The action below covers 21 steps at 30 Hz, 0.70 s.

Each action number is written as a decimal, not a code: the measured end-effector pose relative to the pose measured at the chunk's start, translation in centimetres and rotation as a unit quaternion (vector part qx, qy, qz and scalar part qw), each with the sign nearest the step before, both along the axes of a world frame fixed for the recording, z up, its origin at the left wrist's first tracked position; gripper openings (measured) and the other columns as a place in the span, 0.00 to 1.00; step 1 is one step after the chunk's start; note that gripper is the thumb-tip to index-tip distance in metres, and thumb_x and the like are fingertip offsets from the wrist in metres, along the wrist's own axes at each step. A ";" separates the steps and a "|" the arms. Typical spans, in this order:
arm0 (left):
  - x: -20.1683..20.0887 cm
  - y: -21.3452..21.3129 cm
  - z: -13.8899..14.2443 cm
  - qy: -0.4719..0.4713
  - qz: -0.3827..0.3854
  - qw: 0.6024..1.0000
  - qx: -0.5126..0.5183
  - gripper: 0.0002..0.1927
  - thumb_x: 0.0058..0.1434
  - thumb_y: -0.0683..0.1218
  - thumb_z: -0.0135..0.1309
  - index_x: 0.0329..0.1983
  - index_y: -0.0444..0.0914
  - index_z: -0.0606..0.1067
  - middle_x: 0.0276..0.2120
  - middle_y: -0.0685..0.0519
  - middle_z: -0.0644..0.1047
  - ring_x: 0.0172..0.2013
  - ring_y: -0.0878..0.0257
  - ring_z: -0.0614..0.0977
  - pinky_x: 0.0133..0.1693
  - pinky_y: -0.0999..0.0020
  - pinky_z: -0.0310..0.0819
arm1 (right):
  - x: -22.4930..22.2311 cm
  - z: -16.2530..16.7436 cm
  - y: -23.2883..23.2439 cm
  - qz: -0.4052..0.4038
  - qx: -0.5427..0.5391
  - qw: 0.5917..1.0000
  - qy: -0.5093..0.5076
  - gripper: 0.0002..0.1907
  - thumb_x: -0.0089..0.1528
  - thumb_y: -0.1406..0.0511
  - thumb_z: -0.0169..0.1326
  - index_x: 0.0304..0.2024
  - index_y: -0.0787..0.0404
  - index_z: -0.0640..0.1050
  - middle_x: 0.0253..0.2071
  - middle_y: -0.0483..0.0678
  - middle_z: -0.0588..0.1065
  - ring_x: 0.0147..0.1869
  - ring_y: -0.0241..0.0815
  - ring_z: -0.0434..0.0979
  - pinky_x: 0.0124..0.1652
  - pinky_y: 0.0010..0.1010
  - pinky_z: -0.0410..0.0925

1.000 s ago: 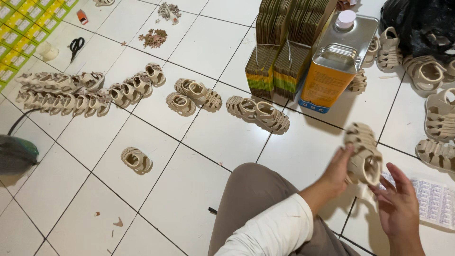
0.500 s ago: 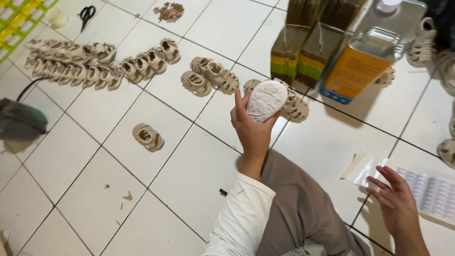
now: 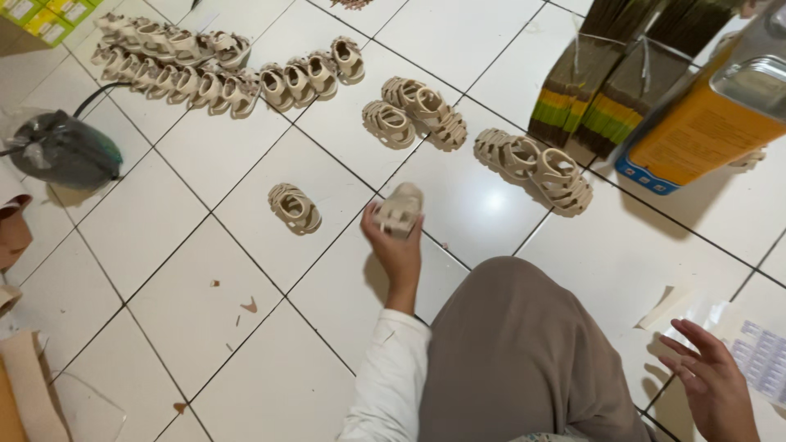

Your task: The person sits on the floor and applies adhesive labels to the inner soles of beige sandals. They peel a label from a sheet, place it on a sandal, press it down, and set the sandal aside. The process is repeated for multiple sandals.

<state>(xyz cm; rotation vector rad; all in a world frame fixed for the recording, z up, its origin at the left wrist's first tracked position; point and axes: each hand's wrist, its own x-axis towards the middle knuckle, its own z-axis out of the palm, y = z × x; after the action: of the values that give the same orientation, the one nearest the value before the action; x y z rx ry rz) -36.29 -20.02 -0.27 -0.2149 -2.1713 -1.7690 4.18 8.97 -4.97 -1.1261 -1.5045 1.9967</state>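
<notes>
- Head view, hands: left hand (image 3: 399,245) reaches forward over the floor, fingers closed around a small beige sandal (image 3: 400,210) held just above the tiles; right hand (image 3: 714,385) hovers low at the lower right with fingers spread and loose, holding nothing, just beside a sheet of small labels (image 3: 763,357).
- Sandals nearby: a lone beige pair (image 3: 294,208) lies on the tiles just left of the held sandal, apart from it. Ahead of the hand lie a cluster of three sandals (image 3: 413,113) and, to its right, another pair (image 3: 536,167).
- Long rows of sandals (image 3: 205,69) run along the upper left, packed side by side and touching.
- Upper right: bundles of flat brown card (image 3: 610,82) stand tied with string, and an orange metal can (image 3: 720,115) stands touching the tiles beside them.
- Left edge: a dark bag with a cord (image 3: 61,151) sits on the floor; torn cardboard pieces (image 3: 24,385) lie at the lower left corner.
- Surface: white tiled floor (image 3: 164,270) with dark grout lines, a few small scraps on it.
- Own knee in taupe trousers (image 3: 516,352) fills the lower middle, between the two hands, and hides the tiles beneath.
- Open room: bare tiles spread left of and below the left hand, between the lone pair and the cardboard; a bare stretch also lies between the knee and the orange can.
</notes>
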 end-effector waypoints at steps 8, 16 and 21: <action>5.0 -11.4 -5.5 -0.106 0.006 0.991 -0.076 0.47 0.51 0.44 0.72 0.68 0.35 0.55 0.65 0.38 0.64 0.63 0.48 0.70 0.63 0.57 0.66 | -2.1 -1.4 -1.1 0.049 -0.010 0.993 -0.106 0.29 0.65 0.73 0.42 0.70 0.73 0.63 0.69 0.63 0.65 0.73 0.61 0.65 0.63 0.51 0.64; 0.8 -16.1 -4.0 -0.065 0.076 0.954 -0.282 0.45 0.54 0.56 0.69 0.67 0.34 0.60 0.66 0.42 0.64 0.63 0.47 0.68 0.64 0.47 0.59 | -5.5 -0.4 -2.3 0.076 0.042 0.982 -0.167 0.28 0.66 0.75 0.40 0.71 0.74 0.61 0.69 0.66 0.64 0.73 0.64 0.66 0.62 0.53 0.67; -7.7 -17.8 -5.3 -0.122 0.093 0.961 -0.231 0.37 0.66 0.48 0.59 0.76 0.42 0.58 0.73 0.34 0.51 0.72 0.38 0.55 0.66 0.46 0.57 | -8.3 1.9 -3.5 0.106 0.039 0.978 -0.174 0.28 0.67 0.75 0.40 0.71 0.73 0.61 0.70 0.65 0.64 0.74 0.62 0.64 0.64 0.53 0.65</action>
<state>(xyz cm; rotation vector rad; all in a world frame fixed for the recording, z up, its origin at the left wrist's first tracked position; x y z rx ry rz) -43.98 -37.77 -5.56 0.1048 -2.6597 -1.2196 -4.12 5.46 -3.09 -1.3867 -1.9333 1.9250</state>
